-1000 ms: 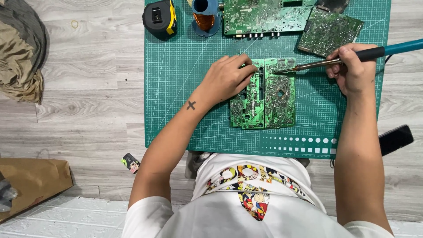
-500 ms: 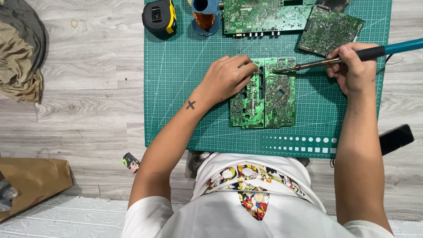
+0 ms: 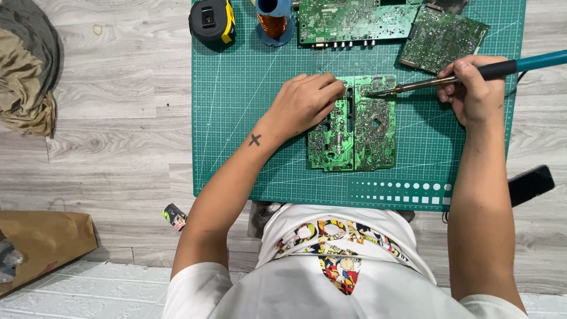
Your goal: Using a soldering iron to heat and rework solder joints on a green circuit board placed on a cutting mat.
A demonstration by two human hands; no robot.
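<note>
Two hands working | left hand [image 3: 304,103], fingers curled, pressing down circuit board [image 3: 360,133] | right hand [image 3: 475,88] gripping soldering iron [image 3: 437,81], tip touching board's far edge | cutting mat [image 3: 248,118] lying underneath

Grey-washed wooden plank floor [image 3: 112,147] fills the view, its grain running left to right, evenly lit with soft shadows. A green gridded cutting mat [image 3: 248,112] lies flat on it, the landmark here. Well to the left of the mat, at the top corner, sits a crumpled heap of olive and grey cloth [image 3: 26,65]. Below and left of the mat, a flat brown paper bag [image 3: 41,242] rests at the frame edge. Beneath the mat's level, along the bottom, runs a strip of white painted planks [image 3: 100,289].
</note>
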